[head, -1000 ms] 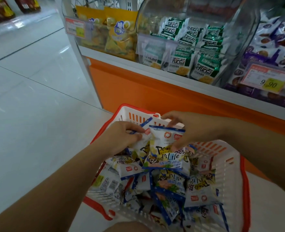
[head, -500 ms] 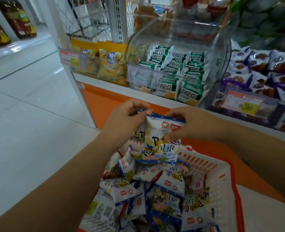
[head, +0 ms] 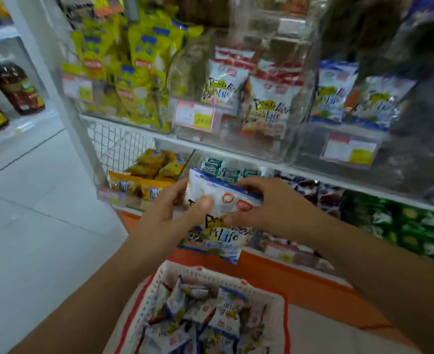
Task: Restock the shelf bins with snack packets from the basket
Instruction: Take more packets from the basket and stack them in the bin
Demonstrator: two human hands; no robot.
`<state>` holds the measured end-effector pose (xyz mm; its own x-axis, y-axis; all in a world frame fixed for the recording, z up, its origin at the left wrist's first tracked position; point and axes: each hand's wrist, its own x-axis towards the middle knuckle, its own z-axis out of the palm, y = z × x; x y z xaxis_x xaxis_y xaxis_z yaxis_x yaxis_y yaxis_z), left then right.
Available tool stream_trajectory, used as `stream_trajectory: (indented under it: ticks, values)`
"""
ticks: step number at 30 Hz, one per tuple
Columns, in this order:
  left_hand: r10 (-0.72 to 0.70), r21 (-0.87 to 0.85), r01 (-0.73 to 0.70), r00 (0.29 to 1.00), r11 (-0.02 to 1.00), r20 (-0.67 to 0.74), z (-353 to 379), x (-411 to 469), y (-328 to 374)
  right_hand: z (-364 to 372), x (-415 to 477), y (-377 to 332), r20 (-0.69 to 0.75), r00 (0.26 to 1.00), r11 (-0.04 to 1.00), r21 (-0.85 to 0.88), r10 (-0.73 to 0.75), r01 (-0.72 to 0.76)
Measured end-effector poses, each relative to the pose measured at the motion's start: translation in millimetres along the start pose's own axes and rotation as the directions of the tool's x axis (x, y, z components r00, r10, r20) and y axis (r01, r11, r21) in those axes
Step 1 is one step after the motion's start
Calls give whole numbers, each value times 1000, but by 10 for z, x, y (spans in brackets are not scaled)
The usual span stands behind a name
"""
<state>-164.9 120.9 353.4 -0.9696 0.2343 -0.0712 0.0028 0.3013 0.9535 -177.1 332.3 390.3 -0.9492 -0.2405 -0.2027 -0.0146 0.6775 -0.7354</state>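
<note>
Here, you held a small stack of blue-and-white snack packets up in front of the shelving, both hands closed on it: your left hand clamped its left edge, your right hand gripped the top right corner, thumb across the printed face. The front packet hung upright, its long axis running top to bottom, blue seal uppermost. How many packets lay behind it could not be told.

Below, close to you, sat the red-rimmed white basket, loaded with more of the same packets in a loose heap.

The matching stock stood above and to the right of the hands, on the upper shelf: a clear bin of red-topped packets of the same brand directly above, and further right a clear bin of blue-topped packets that looked the same as yours. That blue-topped bin appeared to be the likely destination, though blur left the labels unreadable. From there the load had to travel up and rightward, which put your right hand nearer the bin mouth and your left trailing beneath. Yellow snack bags filled the bin at upper left, well away from that path.
</note>
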Motion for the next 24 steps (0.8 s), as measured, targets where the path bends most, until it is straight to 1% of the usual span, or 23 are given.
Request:
stream_trajectory:
  ticks: [2, 5, 6, 8, 11, 13, 14, 15, 16, 18, 21, 24]
  values:
    - [21, 147, -33, 996, 989, 84, -51, 5, 350, -303, -89, -234, -43, 999, 1000, -5, 2, -2]
    - [72, 272, -107, 988, 956, 136, -45, 79, 818, -680, -253, -471, -91, 995, 999, 17, 34, -33]
    - [89, 275, -125, 986, 953, 141, -30, 101, 967, -790, -314, -525, -124, 991, 998, 40, 44, -39]
    - [96, 243, -127, 986, 962, 135, 39, 147, 1250, -999, -438, -604, -207, 975, 986, 158, 83, -50]
    - [107, 148, -121, 989, 982, 102, 238, 237, 1487, -1250, -568, -595, -327, 923, 940, 328, 205, -93]
    - [79, 111, -89, 992, 990, 95, 403, 323, 1559, -1372, -641, -543, -349, 897, 883, 461, 271, -88]
    - [69, 108, -80, 992, 991, 103, 486, 370, 1606, -1437, -672, -493, -337, 891, 834, 546, 304, -78]
    - [63, 110, -76, 991, 991, 114, 566, 416, 1660, -1502, -704, -449, -313, 898, 789, 611, 311, -61]
    - [69, 108, -83, 990, 991, 120, 649, 470, 1716, -1568, -747, -425, -288, 908, 768, 638, 305, -56]
    - [73, 105, -87, 988, 991, 136, 820, 607, 1848, -1716, -794, -372, -283, 910, 781, 621, 303, -67]
    - [84, 76, -100, 976, 992, 199, 1063, 878, 2053, -1936, -787, -292, -348, 880, 826, 558, 323, -82]
    - [134, 41, -151, 952, 988, 276, 1285, 1177, 2245, -2171, -716, -187, -449, 812, 835, 543, 373, -83]
